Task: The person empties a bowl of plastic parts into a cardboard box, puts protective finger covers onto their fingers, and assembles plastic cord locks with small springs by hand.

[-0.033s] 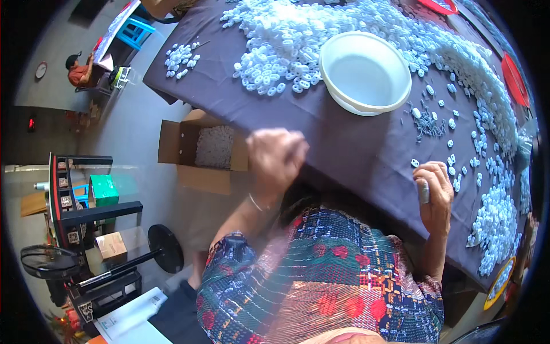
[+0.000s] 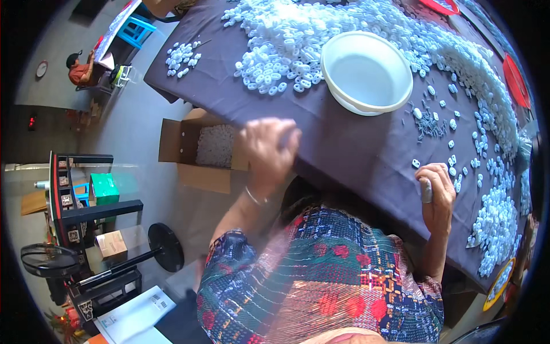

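My left hand (image 2: 268, 152), blurred by motion, is over the table's near left edge, beside an open cardboard box (image 2: 215, 148) of small white pieces. Its thumb stands apart from its loosely curled fingers, and I see nothing held. My right hand (image 2: 437, 194) rests on the table's near side with fingers bent together; what they may hold is hidden. A grey wrap or cover sits on one of its digits. Just beyond its fingertips lie loose white oval two-holed plastic pieces (image 2: 416, 163). A heap of small grey metal screws or pins (image 2: 429, 125) lies farther off.
A cream plastic basin (image 2: 366, 71) stands on the dark tablecloth (image 2: 349, 146). Large piles of white pieces (image 2: 321, 34) spread behind it and down the right (image 2: 494, 226). A red tray (image 2: 515, 80) is at the far right. Another person (image 2: 80, 71) sits at the far left.
My left hand has shifted slightly left and up, and its thumb and fingers have come apart from a closed fist. My right hand stays in place.
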The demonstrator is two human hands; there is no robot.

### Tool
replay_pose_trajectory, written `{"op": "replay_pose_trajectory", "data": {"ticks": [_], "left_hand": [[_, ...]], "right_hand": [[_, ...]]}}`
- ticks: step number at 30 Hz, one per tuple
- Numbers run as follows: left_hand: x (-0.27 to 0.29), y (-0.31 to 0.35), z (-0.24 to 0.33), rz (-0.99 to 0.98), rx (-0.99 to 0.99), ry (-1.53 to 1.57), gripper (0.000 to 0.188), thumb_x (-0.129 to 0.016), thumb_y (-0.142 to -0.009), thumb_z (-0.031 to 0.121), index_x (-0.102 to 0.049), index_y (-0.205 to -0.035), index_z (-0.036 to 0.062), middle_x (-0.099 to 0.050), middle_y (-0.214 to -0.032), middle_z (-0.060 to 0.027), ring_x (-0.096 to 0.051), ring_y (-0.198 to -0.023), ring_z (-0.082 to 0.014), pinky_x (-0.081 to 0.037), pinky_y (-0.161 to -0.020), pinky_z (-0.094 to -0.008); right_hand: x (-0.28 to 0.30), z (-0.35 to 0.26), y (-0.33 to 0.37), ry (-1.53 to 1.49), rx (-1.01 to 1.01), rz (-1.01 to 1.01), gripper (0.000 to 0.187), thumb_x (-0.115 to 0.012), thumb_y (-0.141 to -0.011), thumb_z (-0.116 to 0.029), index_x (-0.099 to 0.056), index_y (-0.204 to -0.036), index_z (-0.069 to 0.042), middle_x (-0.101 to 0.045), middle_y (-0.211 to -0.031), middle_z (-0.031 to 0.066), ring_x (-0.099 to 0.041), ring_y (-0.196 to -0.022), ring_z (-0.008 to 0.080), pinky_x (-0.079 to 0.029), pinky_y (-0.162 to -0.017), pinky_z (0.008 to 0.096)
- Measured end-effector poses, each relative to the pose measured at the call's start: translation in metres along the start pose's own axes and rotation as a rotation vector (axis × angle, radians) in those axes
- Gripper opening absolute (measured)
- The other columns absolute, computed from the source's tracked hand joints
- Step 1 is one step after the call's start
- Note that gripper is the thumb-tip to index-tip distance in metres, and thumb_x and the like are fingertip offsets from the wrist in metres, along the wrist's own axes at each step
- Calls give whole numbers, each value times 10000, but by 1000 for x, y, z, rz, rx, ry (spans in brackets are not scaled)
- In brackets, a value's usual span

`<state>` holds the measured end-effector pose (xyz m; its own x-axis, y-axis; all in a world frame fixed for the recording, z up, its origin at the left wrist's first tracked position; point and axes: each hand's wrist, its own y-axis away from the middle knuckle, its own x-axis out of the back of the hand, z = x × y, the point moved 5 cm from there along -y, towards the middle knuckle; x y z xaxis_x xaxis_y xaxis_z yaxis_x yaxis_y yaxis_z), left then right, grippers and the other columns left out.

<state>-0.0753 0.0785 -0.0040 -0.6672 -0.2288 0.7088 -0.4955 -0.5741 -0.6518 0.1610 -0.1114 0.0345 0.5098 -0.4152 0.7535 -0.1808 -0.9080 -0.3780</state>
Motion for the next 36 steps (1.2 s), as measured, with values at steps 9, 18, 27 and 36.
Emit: {"op": "replay_pose_trajectory", "data": {"ticks": [9, 18, 27, 36], "left_hand": [[-70, -79, -19, -149, -49, -6, 257, -705, -715, 317, -655, -907, 154, -589, -887, -33, -524, -898, -240, -382, -777, -411], [-77, -89, -29, -205, -262, -257, 262, -701, -720, 248, -653, -945, 124, -603, -925, -34, -531, -941, -240, -386, -808, -395], [-17, -61, 41, -23, -354, 52, 220, -754, -701, 125, -662, -900, 123, -609, -844, -36, -557, -831, -220, -392, -756, -356], [-57, -35, 128, -406, -497, 457, 249, -766, -616, 68, -654, -837, 96, -576, -810, -43, -546, -784, -227, -416, -712, -347]], "right_hand": [[10, 7, 12, 22, -43, 150, 86, -562, -799, 61, -577, -870, 14, -590, -813, 122, -571, -725, 253, -455, -698, 339], [63, 45, 47, 167, -242, 406, 230, -585, -739, 70, -607, -956, -2, -620, -864, 104, -598, -776, 205, -463, -680, 296], [62, 66, 34, 164, -220, 283, 222, -640, -730, 47, -608, -937, -26, -582, -872, 91, -596, -790, 237, -479, -673, 309], [-14, 125, -76, 155, -134, -39, 212, -610, -730, -118, -585, -922, -33, -586, -889, 122, -586, -855, 297, -457, -761, 380]]}}
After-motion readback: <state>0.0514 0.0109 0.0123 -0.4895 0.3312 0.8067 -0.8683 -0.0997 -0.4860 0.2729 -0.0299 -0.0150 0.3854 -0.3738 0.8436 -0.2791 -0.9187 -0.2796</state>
